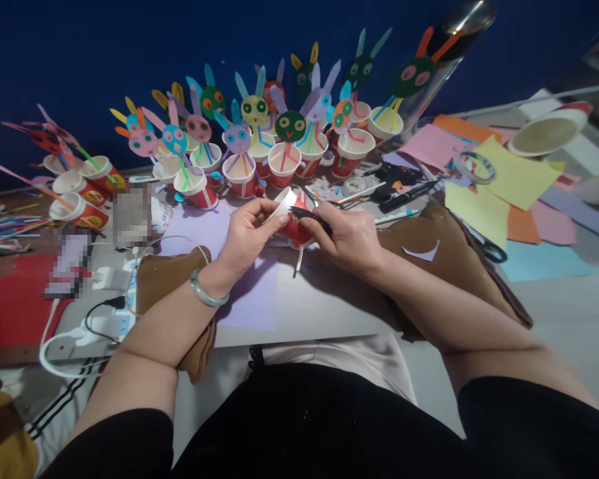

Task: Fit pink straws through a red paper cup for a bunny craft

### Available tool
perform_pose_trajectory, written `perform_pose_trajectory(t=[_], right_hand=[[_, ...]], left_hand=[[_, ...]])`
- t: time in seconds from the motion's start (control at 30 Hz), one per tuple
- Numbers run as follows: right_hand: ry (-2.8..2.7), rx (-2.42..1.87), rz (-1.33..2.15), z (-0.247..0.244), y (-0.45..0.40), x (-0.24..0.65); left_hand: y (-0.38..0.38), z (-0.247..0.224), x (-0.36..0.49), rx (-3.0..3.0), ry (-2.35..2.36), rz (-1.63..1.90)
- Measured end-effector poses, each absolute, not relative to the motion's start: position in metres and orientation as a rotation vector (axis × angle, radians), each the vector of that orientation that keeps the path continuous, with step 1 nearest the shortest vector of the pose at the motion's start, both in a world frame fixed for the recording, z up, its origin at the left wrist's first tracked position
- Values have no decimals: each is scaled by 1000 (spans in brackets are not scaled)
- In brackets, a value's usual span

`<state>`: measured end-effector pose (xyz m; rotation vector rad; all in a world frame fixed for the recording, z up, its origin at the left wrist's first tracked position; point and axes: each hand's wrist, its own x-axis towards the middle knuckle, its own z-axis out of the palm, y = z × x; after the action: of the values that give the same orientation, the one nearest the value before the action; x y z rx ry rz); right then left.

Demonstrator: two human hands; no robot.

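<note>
A red paper cup (298, 229) with a white rim is tilted on its side above the table. My left hand (252, 233) is closed on the cup's rim, thumb on top. My right hand (347, 236) is closed around a slim black tool (303, 213), whose tip lies against the cup near the rim. The fingers cover most of the tool, so its exact kind does not show. A thin white strip (298, 263) sticks out below the cup. Under my hands are a lilac paper sheet (252, 293) and the pale tabletop.
Behind the hands stand several red cups (196, 189) with paper rabbit figures (290, 126) on straws. Coloured paper sheets (476, 209), a tape roll (473, 167) and scissors (492, 249) lie right. A brown cloth (444, 266), power strip (104, 326) and phone (68, 263) flank the arms.
</note>
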<state>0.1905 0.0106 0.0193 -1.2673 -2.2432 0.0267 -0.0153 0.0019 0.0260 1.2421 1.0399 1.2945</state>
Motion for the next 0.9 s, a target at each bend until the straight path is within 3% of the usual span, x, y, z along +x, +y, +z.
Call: perform_pose_trajectory(t=[0.43,0.7,0.9], right_hand=[[-2254,-1252,63,22,11,191],[-1952,-1029,448,23,14,191],[-1909,-862,457,20,15,189]], left_hand=[[2,28,-17,1229,1001,1270],[4,32,-19,1183,965,1236],[0,32,-16,1191,926,1115]])
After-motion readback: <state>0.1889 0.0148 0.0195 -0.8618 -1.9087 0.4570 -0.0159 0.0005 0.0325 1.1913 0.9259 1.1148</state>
